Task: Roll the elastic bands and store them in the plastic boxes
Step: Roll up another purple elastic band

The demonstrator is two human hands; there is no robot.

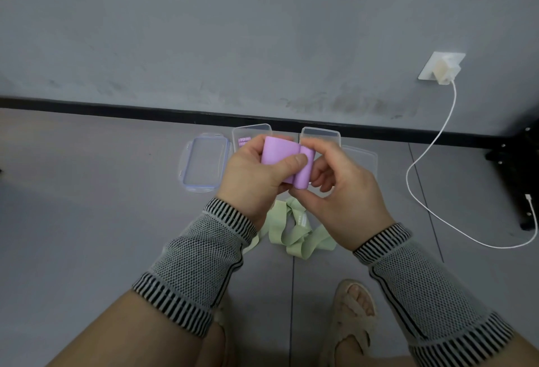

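Both hands hold a purple elastic band [280, 152] above the floor. My left hand [256, 180] pinches its flat part with the thumb on top. My right hand [338, 191] grips the rolled end [304, 172]. A loose pale green band [294, 229] lies tangled on the floor below my hands. Behind them stand two clear plastic boxes: one [248, 133] with something purple inside, the other [320, 135] to its right. A clear lid with a blue rim [204, 162] lies at the left, and another clear lid [361, 159] at the right.
A grey wall with a black skirting board [116, 105] runs just behind the boxes. A white charger [443, 69] sits in a wall socket, its cable [420, 162] looping over the floor at right. A black stand [522, 162] is at far right. My sandalled foot [353, 314] is below.
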